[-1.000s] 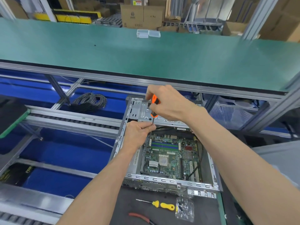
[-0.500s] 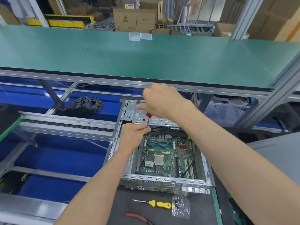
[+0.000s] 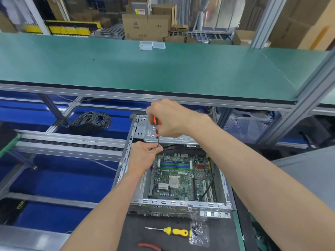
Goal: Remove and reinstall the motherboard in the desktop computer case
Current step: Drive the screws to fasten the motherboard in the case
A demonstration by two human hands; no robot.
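Note:
An open silver desktop case [image 3: 125, 169] lies on the dark mat with a green motherboard [image 3: 183, 178] inside it. My right hand [image 3: 170, 118] grips the orange-and-black handle of a screwdriver [image 3: 157, 129] held upright over the board's far left corner. My left hand [image 3: 144, 156] pinches the screwdriver's thin shaft just above that corner. The tip is hidden behind my left fingers. A black cable [image 3: 210, 180] runs over the board's right side.
A yellow-handled screwdriver [image 3: 170, 231], a clear bag of screws [image 3: 199, 233] and red-handled pliers [image 3: 150, 246] lie on the mat before the case. A coil of black cable [image 3: 90, 122] sits at the left. A green shelf [image 3: 145, 69] overhangs the far end.
My right hand has turned on the screwdriver handle, showing more orange than half a second ago. Both hands stay at the board's far left corner. My head moved slightly.

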